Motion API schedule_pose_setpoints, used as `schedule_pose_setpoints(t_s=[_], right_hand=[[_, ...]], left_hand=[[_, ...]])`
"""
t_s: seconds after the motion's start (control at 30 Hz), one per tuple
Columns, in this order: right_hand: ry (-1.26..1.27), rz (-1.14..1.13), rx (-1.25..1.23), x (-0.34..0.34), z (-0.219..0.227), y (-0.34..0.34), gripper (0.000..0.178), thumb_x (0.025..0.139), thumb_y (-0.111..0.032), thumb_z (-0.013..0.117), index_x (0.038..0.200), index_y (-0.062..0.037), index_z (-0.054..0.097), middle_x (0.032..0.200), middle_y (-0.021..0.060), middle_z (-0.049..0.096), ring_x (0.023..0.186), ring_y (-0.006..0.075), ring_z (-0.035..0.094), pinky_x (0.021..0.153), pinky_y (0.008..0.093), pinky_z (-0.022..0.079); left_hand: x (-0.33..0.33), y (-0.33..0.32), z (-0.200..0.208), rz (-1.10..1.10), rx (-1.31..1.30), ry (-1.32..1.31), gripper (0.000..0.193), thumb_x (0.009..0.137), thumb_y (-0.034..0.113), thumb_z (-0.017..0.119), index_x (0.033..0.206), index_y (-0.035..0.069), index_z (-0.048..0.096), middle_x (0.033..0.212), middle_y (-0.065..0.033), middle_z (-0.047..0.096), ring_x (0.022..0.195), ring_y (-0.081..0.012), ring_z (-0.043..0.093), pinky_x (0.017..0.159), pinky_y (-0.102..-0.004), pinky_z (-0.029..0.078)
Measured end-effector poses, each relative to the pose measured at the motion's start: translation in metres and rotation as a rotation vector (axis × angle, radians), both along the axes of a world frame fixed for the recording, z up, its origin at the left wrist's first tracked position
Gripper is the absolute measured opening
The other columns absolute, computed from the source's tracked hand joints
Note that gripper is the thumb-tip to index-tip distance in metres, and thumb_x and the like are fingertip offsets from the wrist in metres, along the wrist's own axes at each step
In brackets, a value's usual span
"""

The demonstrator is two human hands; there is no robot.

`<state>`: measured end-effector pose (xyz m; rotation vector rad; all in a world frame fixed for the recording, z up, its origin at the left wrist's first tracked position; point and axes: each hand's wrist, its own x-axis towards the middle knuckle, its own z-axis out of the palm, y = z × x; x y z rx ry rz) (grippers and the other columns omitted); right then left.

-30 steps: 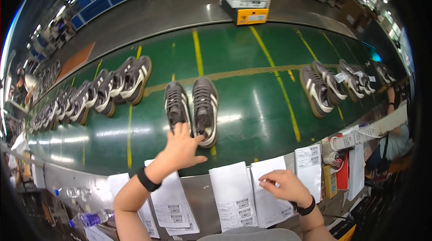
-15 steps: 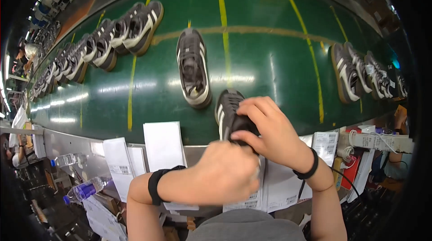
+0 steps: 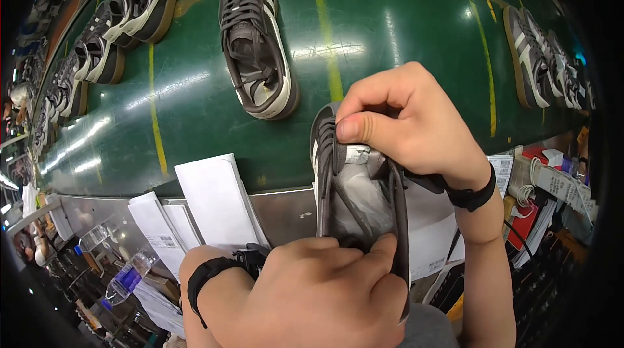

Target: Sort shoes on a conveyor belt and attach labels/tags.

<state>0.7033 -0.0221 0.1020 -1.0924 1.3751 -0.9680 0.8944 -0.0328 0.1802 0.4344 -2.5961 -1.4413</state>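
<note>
A dark grey sneaker with white stripes [image 3: 326, 159] stands close to me, toe pointing away, at the near edge of the green table. My right hand [image 3: 413, 130] pinches the top of its tongue beside the laces, thumb and forefinger together. Pale crumpled paper [image 3: 359, 195] shows inside the opening. At the heel end, my left hand [image 3: 318, 283] is closed over the collar, its fingertips reaching into the opening; the heel is mostly hidden beneath it. A matching sneaker [image 3: 249, 20], laced, lies farther off to the left, untouched.
Rows of similar sneakers line the table's left side [image 3: 153, 0] and right side [image 3: 528, 59]. White paper sheets [image 3: 214, 195] stand along the metal near edge. Clear plastic bottles [image 3: 125, 281] are at lower left. Cables and a red item [image 3: 523, 224] sit at right.
My view has come closer to the near sneaker. My right hand has moved from its side to the tongue, and my left fist has come down onto the heel end.
</note>
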Motion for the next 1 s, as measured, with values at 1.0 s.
schedule_pose_setpoints(t_s=[1.0], right_hand=[[0.650, 0.111, -0.645, 0.039, 0.020, 0.008, 0.017, 0.072, -0.002, 0.071, 0.087, -0.0009, 0.063, 0.070, 0.0077, 0.063, 0.062, 0.0282, 0.060, 0.058, 0.0348, 0.052]], left_hand=[[0.030, -0.020, 0.035, -0.182, -0.258, -0.196, 0.023, 0.070, 0.023, 0.074, 0.075, 0.007, 0.058, 0.099, -0.0090, 0.067, 0.051, -0.0177, 0.061, 0.045, -0.0299, 0.048]])
